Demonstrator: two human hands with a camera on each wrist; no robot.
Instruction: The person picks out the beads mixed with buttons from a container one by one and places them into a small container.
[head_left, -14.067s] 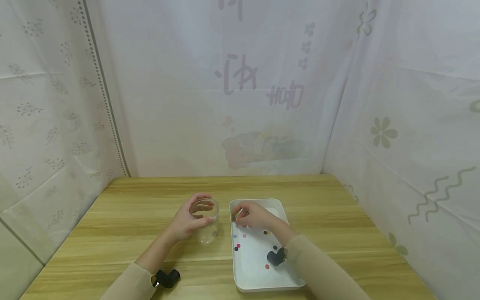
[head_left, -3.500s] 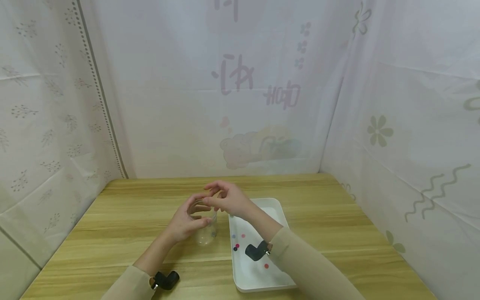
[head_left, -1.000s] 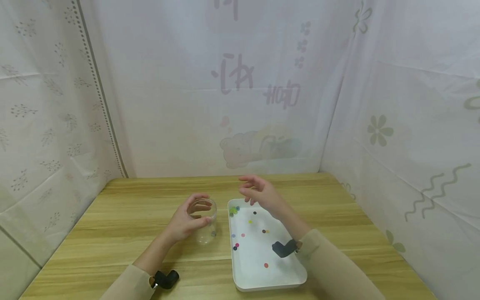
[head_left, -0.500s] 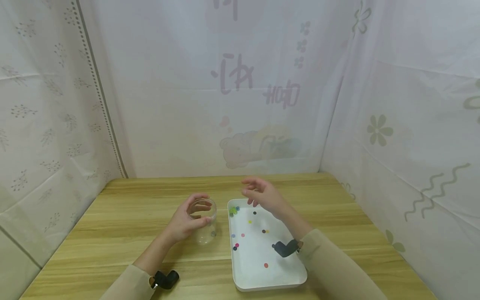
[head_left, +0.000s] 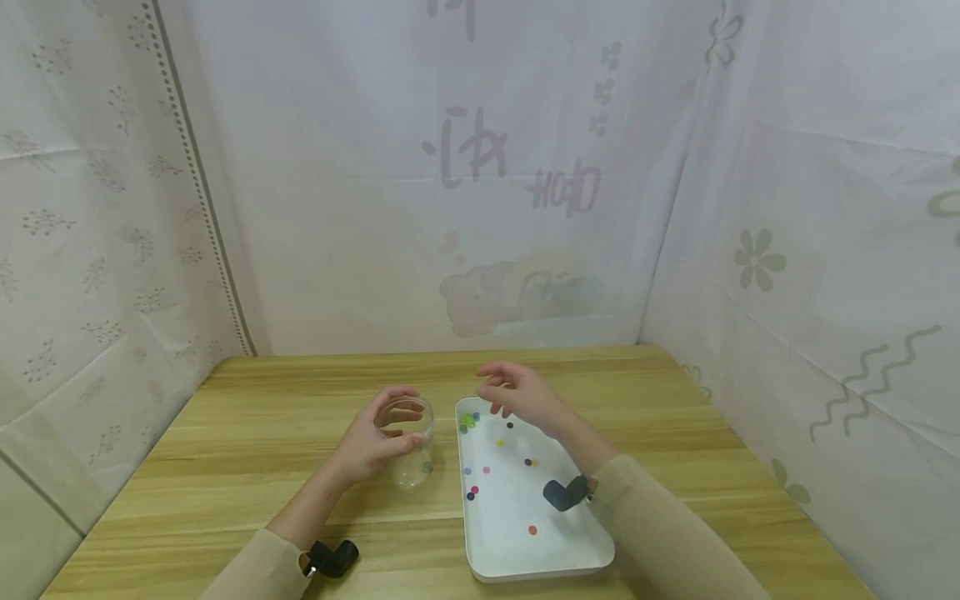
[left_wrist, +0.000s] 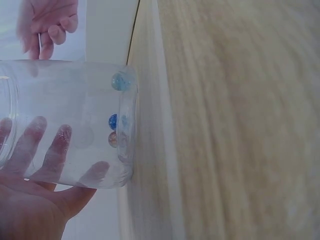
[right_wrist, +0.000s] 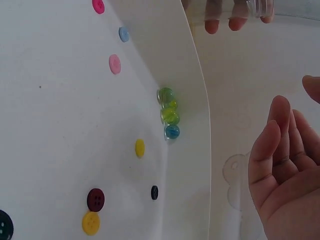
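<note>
My left hand [head_left: 367, 446] grips a clear jar [left_wrist: 75, 110] upright on the table, thumb and fingers curled round its upper part. At the jar's bottom lie a teal marble [left_wrist: 120, 81], a blue marble [left_wrist: 113, 121] and a brownish marble [left_wrist: 113, 139], seen in the left wrist view. My right hand [head_left: 527, 397] hovers over the far end of the white tray [head_left: 502, 554], fingers loosely bent and holding nothing. In the tray's far left corner cluster several green and blue marbles [right_wrist: 170, 117].
Several buttons lie scattered in the tray, among them a red button [head_left: 532, 530], a yellow button [right_wrist: 140, 148], a maroon button [right_wrist: 96, 200] and a pink button [right_wrist: 115, 64]. The tray stands right of the jar on a wooden table [head_left: 225, 483]. Patterned cloth [head_left: 360, 208] hangs behind.
My right hand was in the tray's far left corner, then at the jar's mouth, and is now back above the tray, shifted slightly left in the last half second. The left hand keeps its hold.
</note>
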